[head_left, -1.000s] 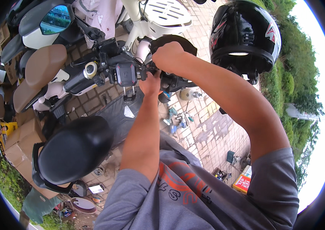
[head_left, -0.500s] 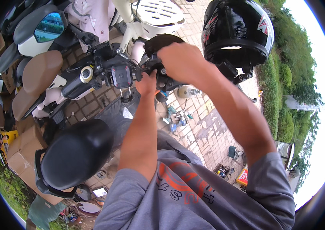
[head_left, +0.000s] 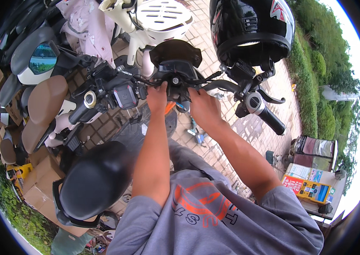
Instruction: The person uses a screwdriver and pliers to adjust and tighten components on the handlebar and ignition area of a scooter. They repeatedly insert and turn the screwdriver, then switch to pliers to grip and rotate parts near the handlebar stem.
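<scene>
An electric scooter's handlebar spans the view in front of me, with a round silver lock at its centre below a dark windscreen. Just below that lock, my left hand is closed on the left side of the black front panel. On the panel's other side, my right hand is closed round its edge. Some fingertips of both hands are hidden behind the plastic. The right handgrip and the left handgrip are both untouched.
A black helmet sits by the right bar. A black box-shaped holder is on the left bar. The black seat lies at lower left. Other parked scooters, including a brown seat, and cardboard boxes crowd the left. A power tool lies on the bricks.
My right hand has come down from beside the windscreen to the front panel, uncovering the lock and right bar. The left hand stays at the panel. The view has shifted a little.
</scene>
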Tool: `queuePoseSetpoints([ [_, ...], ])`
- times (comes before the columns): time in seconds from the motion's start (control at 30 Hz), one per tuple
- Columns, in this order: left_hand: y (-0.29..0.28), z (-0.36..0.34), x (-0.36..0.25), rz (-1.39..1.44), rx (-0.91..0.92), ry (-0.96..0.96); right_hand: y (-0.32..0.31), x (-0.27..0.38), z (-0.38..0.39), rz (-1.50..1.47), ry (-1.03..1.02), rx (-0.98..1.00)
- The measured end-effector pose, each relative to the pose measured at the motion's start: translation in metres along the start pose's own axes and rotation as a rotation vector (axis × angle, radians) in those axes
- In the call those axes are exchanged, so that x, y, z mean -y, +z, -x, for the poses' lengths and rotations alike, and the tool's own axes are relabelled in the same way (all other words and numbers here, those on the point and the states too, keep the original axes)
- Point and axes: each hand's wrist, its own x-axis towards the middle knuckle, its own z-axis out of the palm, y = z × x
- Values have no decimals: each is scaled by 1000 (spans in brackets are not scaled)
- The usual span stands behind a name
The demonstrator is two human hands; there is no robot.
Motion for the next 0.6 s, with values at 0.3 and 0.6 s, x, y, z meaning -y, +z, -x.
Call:
queuePoseSetpoints([
  [0.3, 19, 33, -32, -307, 11, 340, 1, -10, -3, -42, -10, -10],
  [0.6, 25, 0, -50, -603, 271, 137, 6, -14, -6, -80, 53, 43],
])
